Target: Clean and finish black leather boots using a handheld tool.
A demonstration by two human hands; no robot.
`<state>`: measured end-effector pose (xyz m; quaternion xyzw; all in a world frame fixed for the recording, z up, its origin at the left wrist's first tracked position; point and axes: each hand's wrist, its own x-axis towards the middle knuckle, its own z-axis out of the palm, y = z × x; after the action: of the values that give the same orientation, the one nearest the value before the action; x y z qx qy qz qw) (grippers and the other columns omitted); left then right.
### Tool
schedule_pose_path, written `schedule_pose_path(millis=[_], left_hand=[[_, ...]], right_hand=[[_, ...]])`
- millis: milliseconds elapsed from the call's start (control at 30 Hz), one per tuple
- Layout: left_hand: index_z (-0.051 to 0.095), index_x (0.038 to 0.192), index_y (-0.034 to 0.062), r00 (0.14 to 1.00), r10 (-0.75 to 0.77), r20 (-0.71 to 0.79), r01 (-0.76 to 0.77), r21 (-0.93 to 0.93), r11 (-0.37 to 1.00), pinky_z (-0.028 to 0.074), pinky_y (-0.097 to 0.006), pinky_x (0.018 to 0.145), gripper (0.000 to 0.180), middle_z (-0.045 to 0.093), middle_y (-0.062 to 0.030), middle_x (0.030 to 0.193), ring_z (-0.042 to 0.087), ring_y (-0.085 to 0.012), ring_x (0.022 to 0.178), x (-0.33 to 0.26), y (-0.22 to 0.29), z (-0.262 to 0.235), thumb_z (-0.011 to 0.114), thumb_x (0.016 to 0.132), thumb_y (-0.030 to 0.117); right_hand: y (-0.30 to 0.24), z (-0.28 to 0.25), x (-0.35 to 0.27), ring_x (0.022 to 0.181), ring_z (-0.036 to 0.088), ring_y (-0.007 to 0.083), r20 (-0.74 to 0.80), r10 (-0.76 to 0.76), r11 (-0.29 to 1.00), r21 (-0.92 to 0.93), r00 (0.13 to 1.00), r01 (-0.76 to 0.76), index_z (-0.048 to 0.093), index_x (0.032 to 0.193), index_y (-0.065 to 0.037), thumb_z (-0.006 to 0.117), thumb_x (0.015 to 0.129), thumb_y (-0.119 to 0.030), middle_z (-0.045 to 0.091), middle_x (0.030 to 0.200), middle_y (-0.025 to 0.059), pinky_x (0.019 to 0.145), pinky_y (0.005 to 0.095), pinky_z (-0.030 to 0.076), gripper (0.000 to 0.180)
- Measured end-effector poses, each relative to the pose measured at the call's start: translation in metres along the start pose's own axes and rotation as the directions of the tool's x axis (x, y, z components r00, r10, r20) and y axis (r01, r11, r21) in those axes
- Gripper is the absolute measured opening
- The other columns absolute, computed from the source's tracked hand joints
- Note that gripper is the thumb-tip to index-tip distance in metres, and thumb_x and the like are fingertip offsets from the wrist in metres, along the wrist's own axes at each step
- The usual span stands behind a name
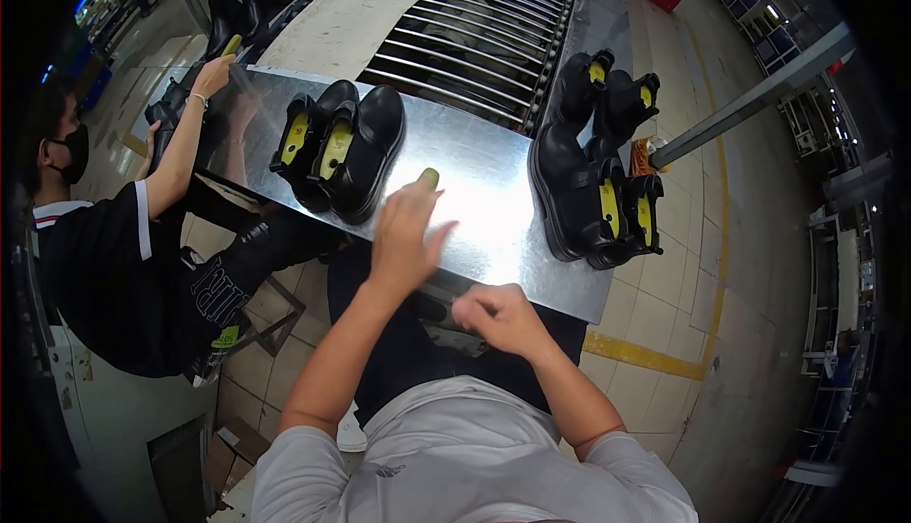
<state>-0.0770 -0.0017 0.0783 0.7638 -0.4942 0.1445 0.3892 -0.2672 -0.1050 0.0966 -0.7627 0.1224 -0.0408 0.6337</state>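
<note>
Likely for easy reach, black shoes point(381, 122) stand both sides on the tabletop point(484, 181); left hand point(405, 232) spread, released; right hand point(505, 320) curled, contents unclear.

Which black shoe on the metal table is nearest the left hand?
The right shoe of the left pair, beside the left hand; its partner stands farther left, and the shoes at the right are farther away.

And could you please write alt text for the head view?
A person's left hand is over a metal table between black shoes on both sides, the right hand by the near edge. A masked co-worker sits at left; a roller conveyor lies beyond the table.
</note>
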Motion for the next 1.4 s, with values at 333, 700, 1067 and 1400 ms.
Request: schedule_pose_path(millis=[333, 700, 1067, 1400], left_hand=[[0.078, 0.100, -0.0030, 0.884, 0.460, 0.088, 0.065, -0.996, 0.066, 0.059, -0.049, 0.090, 0.038, 0.074, -0.0250, 0.111, 0.073, -0.0447, 0.106, -0.032, 0.115, -0.040, 0.071, 0.089, 0.033], [0.071, 0.074, -0.0021, 0.915, 0.210, -0.344, -0.398, -0.853, 0.337, 0.057, -0.040, 0.058, 0.047, 0.070, -0.0211, 0.075, 0.072, -0.0364, 0.066, -0.037, 0.179, -0.067, 0.078, 0.081, 0.044], [0.068, 0.086, -0.0019, 0.969, -0.217, -0.119, 0.077, -0.688, 0.721, 0.052, -0.035, 0.075, 0.041, 0.066, -0.0197, 0.100, 0.063, -0.0236, 0.083, -0.016, 0.131, -0.056, 0.049, 0.107, 0.027], [0.070, 0.083, 0.0059, 0.102, 0.780, 0.618, 0.456, -0.726, 0.515, 0.055, -0.035, 0.079, 0.044, 0.069, -0.0118, 0.085, 0.069, -0.0251, 0.081, -0.022, 0.122, -0.076, 0.074, 0.094, 0.049]], right_hand=[[-0.044, 0.006, -0.028, 0.093, 0.067, 0.0190, 0.547, -0.385, 0.878, -0.029, 0.743, 0.477, 0.068, 0.091, -0.003, 0.085, 0.083, -0.054, 0.066, 0.103, 0.0157, 0.077, 0.0311, 0.052, 0.054], [-0.090, 0.003, -0.039, 0.088, 0.068, 0.0211, 0.249, -0.609, 0.723, -0.216, 0.753, 0.657, 0.069, 0.092, -0.003, 0.086, 0.084, -0.050, 0.067, 0.097, 0.0155, 0.077, 0.0329, 0.053, 0.050], [-0.073, -0.011, -0.043, 0.070, 0.068, 0.0258, -0.215, -0.630, 0.772, -0.069, 0.746, 0.632, 0.071, 0.092, 0.002, 0.072, 0.098, -0.021, 0.068, 0.078, 0.0129, 0.076, 0.0382, 0.057, 0.023], [-0.073, 0.011, -0.065, 0.124, 0.061, 0.0460, 0.250, -0.456, 0.890, 0.156, 0.854, 0.429, 0.064, 0.131, 0.005, 0.077, 0.085, -0.016, 0.056, 0.139, 0.0328, 0.105, 0.0501, 0.049, 0.052]])
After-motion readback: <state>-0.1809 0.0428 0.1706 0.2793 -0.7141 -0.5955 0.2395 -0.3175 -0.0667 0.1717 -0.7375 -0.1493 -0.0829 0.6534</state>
